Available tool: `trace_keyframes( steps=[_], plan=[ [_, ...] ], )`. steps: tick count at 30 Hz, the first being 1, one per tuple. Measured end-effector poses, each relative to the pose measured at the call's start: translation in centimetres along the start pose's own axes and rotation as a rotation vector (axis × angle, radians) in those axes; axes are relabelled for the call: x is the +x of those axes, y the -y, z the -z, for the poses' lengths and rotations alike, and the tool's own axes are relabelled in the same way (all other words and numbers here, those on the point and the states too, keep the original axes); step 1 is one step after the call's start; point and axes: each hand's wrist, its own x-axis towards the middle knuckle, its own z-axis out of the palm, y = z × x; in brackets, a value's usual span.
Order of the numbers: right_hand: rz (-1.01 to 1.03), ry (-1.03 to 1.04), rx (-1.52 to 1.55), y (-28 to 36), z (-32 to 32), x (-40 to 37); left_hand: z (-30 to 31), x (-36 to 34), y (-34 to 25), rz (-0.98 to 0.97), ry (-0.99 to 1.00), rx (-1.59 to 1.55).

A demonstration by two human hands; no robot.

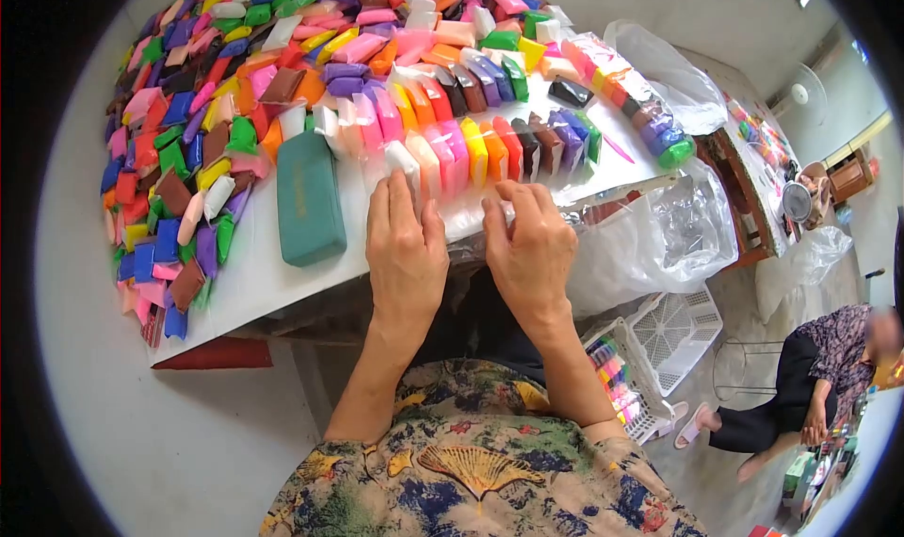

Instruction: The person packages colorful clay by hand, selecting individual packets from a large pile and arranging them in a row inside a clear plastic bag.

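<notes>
Two rows of small coloured packets stand on edge on the white table. The front row (485, 156) runs from white through pink, yellow, orange, black and blue to green, with clear plastic film around it. My left hand (405, 240) is at the row's left end, fingertips by the white packet (402, 163) and thumb bent near the film. My right hand (532, 245) is closer to the middle, its fingers curled against the thumb at the near edge of the clear plastic bag (461, 215). Both hands seem to pinch the film; their fingertips are partly hidden.
A large heap of coloured packets (202, 128) covers the table's left and back. A green case (310, 198) lies left of my hands. A filled clear bag (636, 99) lies at right. White baskets (673, 339) stand below; another person (819, 377) sits at right.
</notes>
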Motion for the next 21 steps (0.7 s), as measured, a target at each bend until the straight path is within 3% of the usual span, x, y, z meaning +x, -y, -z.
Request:
trace_keyframes(
  steps=[4, 10, 14, 21],
  plan=[
    [0.058, 0.009, -0.019, -0.4, -1.2, 0.9, 0.0, 0.3, 0.0, -0.014, -0.008, 0.011],
    [-0.026, -0.011, 0.06, -0.7, 0.6, 0.0, -0.1, 0.2, 0.2, -0.001, -0.049, 0.001],
    [-0.03, -0.036, -0.105, -0.7, 1.0, 1.3, -0.1, 0.1, 0.4, -0.026, -0.048, 0.023],
    [-0.03, 0.011, 0.018, -1.3, 1.3, 1.5, 0.0, 0.2, 0.7, 0.039, 0.005, -0.052]
  ],
)
